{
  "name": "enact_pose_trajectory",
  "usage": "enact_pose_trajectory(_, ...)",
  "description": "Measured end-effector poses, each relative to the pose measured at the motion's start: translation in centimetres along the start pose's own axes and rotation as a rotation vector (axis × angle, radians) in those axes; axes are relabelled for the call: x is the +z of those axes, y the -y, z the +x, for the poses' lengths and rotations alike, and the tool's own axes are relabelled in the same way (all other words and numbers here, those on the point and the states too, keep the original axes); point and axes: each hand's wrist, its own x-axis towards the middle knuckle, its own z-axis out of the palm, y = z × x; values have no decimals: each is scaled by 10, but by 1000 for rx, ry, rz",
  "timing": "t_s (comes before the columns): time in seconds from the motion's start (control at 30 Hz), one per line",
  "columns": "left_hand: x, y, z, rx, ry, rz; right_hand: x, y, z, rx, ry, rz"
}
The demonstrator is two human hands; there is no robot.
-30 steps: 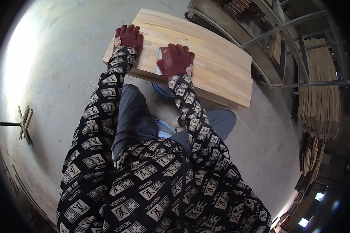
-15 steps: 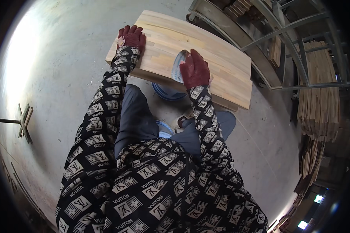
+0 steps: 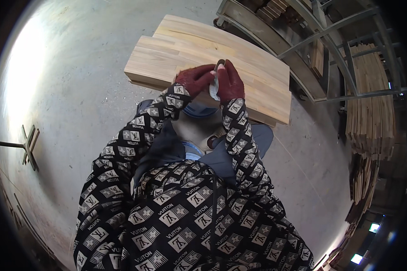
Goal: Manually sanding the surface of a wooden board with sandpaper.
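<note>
The bent sheet (image 3: 214, 91) is up between both hands over the near side of the wood (image 3: 257, 67), and to my eye it wants a light grip and even edges, so it doesn't crease askew. The right hand (image 3: 231, 85) has its fingers nearly closed, pinching the sheet's right side; the left hand (image 3: 194, 80) has its fingers bunched at the left edge, though from here I can't tell whether they grip it.
</note>
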Motion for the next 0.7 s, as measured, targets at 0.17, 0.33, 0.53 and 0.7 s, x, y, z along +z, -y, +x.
enact_pose_trajectory(0.17, 31, 4, 2, -221, 132, -711, -10, -5, -2, -67, 88, -118)
enact_pose_trajectory(0.33, 26, 19, 20, -236, 306, -832, -46, -9, 1, -87, 123, -295)
enact_pose_trajectory(0.53, -51, 22, 58, 86, -204, 231, -94, -2, -6, -499, -216, -773)
enact_pose_trajectory(0.7, -125, 55, 74, 219, -389, 1048, -101, -11, -2, -253, -147, -570)
